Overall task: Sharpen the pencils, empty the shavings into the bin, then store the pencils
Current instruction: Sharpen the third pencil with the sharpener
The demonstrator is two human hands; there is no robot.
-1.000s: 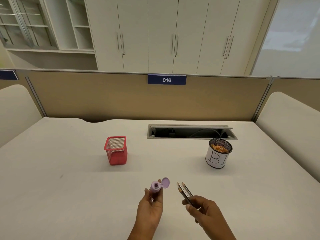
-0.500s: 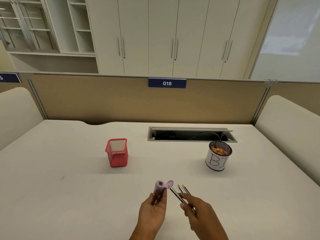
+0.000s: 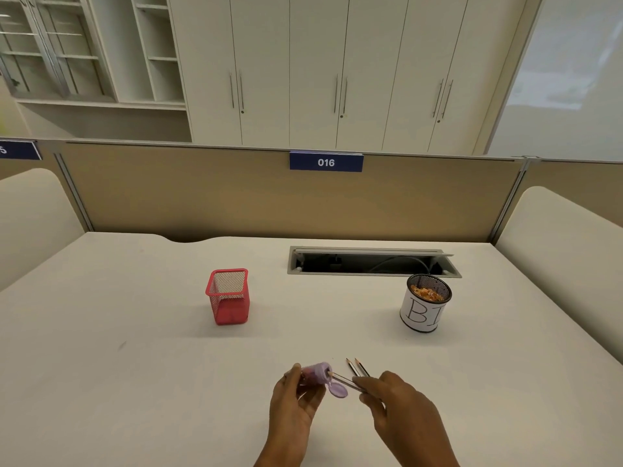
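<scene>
1. I see the left hand (image 3: 296, 399) low in the middle of the view, its fingers (image 3: 315, 397) curled round the purple sharpener (image 3: 317, 374), which lies tilted on its side with its opening facing right.
2. The sharpener's lid (image 3: 338, 390) hangs open just below that opening.
3. The right hand (image 3: 401, 409) grips three pencils (image 3: 358, 368), its fingers (image 3: 365, 387) pinched round their shafts.
4. One pencil (image 3: 343, 379) has its tip at the sharpener's opening; I cannot tell how far in it sits. The other two angle up and away, their sharp tips free and just beside the sharpener.
5. Both hands are over the white counter (image 3: 135, 332), near its front edge.
6. A red mesh holder (image 3: 229, 296) stands upright behind and to the left, well apart from the hands.
7. The bin (image 3: 423, 311), a mesh cup wrapped in white paper lettered "BI", stands upright back right, with orange shavings (image 3: 427, 294) inside.
8. Behind the bin I see an open cable slot (image 3: 371, 262) in the counter, then a tan partition (image 3: 202, 197) with a blue "016" tag (image 3: 326, 162), and white cupboards (image 3: 320, 69) beyond.
</scene>
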